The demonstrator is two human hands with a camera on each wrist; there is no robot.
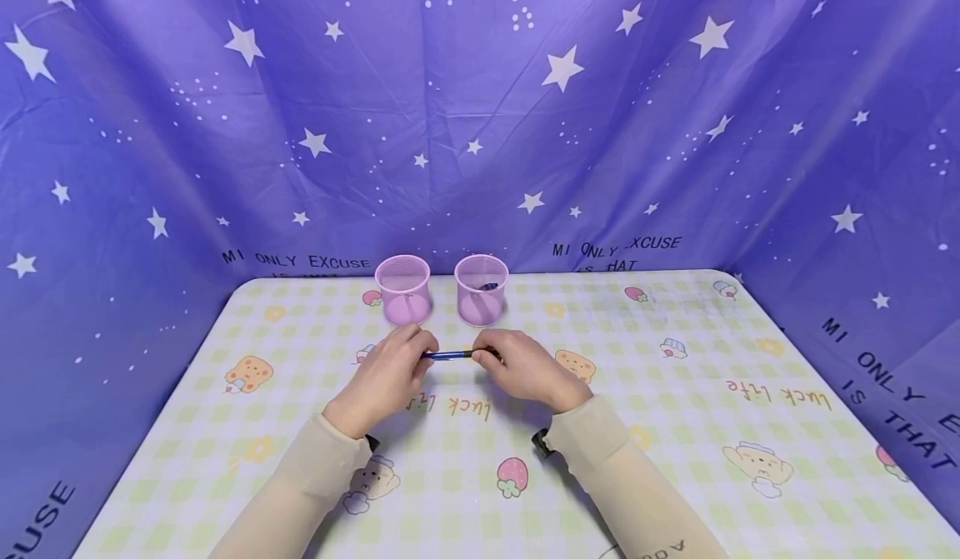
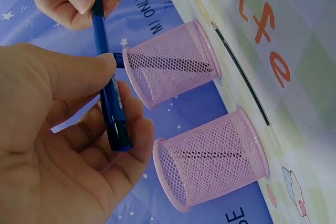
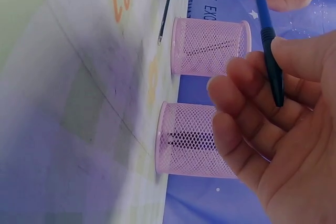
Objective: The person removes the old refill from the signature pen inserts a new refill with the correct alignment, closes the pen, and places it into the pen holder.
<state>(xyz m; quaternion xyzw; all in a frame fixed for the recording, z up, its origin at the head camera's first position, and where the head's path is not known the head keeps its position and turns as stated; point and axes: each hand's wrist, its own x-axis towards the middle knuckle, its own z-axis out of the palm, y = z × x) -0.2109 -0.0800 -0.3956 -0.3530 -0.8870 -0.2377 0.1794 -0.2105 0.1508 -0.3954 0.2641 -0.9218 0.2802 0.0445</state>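
Observation:
A blue ballpoint pen with a dark grip section is held level between two hands above the table. My left hand pinches its blue end between thumb and fingers. At the dark tip end, my right hand pinches the pen, whose point shows past the thumb in the right wrist view. On the tablecloth below lies a thin dark pen refill. Just beyond the hands stand two pink mesh cups. The left cup contains a thin dark stick; the right cup contains a blue pen.
A checked, cartoon-printed tablecloth covers the table. Its back edge runs just behind the cups. Purple star-patterned cloth hangs behind and along both sides.

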